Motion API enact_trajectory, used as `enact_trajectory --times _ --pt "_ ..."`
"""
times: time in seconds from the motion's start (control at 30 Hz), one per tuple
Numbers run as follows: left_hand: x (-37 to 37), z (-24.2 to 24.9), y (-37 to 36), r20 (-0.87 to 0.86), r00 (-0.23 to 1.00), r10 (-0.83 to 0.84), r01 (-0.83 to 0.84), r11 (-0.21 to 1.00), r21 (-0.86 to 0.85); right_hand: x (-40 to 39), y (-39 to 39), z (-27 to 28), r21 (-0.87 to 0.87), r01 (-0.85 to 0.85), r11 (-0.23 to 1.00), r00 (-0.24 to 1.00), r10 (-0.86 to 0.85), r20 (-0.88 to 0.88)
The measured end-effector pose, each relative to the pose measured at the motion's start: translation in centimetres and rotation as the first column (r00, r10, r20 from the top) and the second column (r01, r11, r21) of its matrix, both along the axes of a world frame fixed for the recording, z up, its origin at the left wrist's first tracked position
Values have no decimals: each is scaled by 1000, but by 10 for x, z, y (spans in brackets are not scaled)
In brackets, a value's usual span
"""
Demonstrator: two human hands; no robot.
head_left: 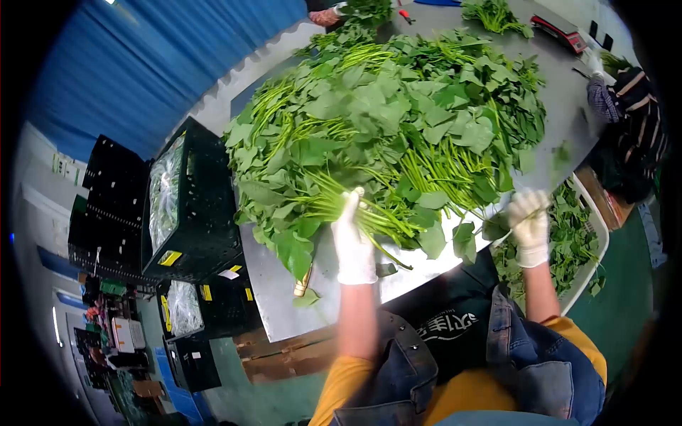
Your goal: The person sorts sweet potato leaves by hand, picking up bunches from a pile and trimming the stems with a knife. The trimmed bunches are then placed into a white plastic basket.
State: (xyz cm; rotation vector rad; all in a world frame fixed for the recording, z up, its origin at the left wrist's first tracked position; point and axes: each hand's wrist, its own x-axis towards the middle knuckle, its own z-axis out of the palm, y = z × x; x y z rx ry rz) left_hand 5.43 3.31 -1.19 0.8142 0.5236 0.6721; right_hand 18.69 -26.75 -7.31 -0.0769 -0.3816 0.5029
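Observation:
My left hand (353, 238), in a white glove, is closed around a bunch of leafy green stems (323, 199) at the front of the table. The stem ends stick out to the right of my fingers. To the right, past the table's front edge, my gloved right hand (529, 224) is curled, slightly blurred, with a thin leafy stem (497, 233) at its fingers. A large heap of leafy greens (383, 106) lies beyond both hands on the metal table (273, 302). Near my left wrist lies a slim tan-handled object (303, 282), partly under leaves.
Below my right hand stands a white basket (602, 245) holding loose leaves. Dark crates (206, 206) with plastic-wrapped contents are stacked at the left. A red scale (559, 34) sits at the far right. Other people's gloved hands (592, 62) show at the table's far sides.

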Motion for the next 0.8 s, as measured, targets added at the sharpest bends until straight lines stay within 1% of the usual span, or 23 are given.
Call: enact_trajectory --times 0.07,0.13,0.17,0.2,0.23,0.27,0.3,0.33,0.37,0.4,0.47,0.5,0.53,0.6,0.63,0.67,0.7,0.73,0.77,0.8 --pt "-2 -6 10 83 995 -51 59 993 -99 16 -32 16 244 145 959 972 -92 -218" --pt "-3 -14 10 117 987 -108 127 978 -167 15 -32 30 173 139 975 970 -99 -221" --pt "-1 -18 7 119 984 -131 152 970 -189 14 -24 31 59 76 995 988 -67 -141" --pt "0 -19 3 99 983 -153 175 942 -288 5 -8 39 12 -99 995 988 99 -122" --pt "-1 -13 -4 66 980 -186 197 946 -257 -4 16 37 -162 -59 985 993 40 -115" --pt "-2 -5 -12 34 975 -218 220 949 -226 -6 21 21 -672 42 740 980 100 171" --pt "0 -2 -18 36 975 -220 222 948 -229 -30 47 58 -834 108 540 954 180 240" --pt "1 -1 -22 52 982 -182 188 966 -178 -43 63 68 -850 156 503 898 286 334" --pt "1 -1 -26 66 988 -141 149 981 -128 -55 74 95 -917 139 374 870 396 293" --pt "4 3 -29 43 994 -104 108 991 -83 -56 87 83 -892 311 327 796 423 432" --pt "-4 15 -35 -19 997 -71 73 992 103 -64 98 86 -838 424 343 763 363 535" --pt "1 7 -34 18 1000 -17 16 999 38 -66 105 83 -740 536 406 708 262 656" --pt "-1 7 -31 19 1000 -8 7 999 40 -65 103 82 -739 533 412 705 267 657" --pt "-3 5 -27 35 999 14 -13 1000 -24 -61 88 81 -791 307 529 726 407 554" --pt "-9 2 -24 -33 999 18 -12 988 153 -64 79 83 -816 171 552 827 369 423" --pt "-17 4 -21 -37 999 8 -2 989 147 -58 65 73 -613 133 779 806 275 524" --pt "-25 10 -17 -119 991 55 -16 951 308 -51 50 67 -451 33 892 826 229 515" --pt "-32 17 -12 -184 976 114 -17 887 462 -45 35 68 -365 109 925 856 99 507" --pt "-39 23 -7 -238 954 181 -1 798 603 -36 16 67 -354 221 909 851 -2 526" --pt "-44 27 -2 -277 927 255 29 685 728 -18 -13 38 -509 230 830 939 -52 340"
